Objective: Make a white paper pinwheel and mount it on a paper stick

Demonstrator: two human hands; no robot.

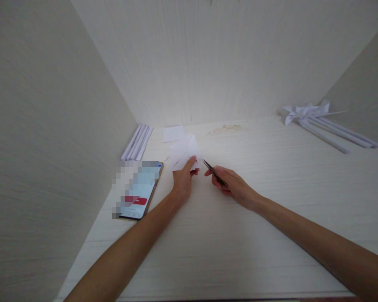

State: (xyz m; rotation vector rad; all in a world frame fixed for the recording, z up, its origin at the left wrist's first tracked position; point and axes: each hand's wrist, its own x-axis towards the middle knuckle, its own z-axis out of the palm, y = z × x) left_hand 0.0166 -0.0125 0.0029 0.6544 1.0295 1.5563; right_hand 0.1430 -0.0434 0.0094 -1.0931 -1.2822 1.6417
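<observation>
Pale wood-grain desk (271,235) boxed by three matching walls (227,54); brightest at the back

Paper-craft nook at a home desk

Pale wood-grain walls box in the white desk (271,201); a phone (138,191) lies at its left edge, rolled paper sticks (334,132) far right.

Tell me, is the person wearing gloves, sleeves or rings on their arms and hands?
No. Both arms are bare as far up as the picture shows, with no sleeves in view. The left hand and the right hand wear no gloves, and no ring, watch or bracelet shows on either.
</observation>
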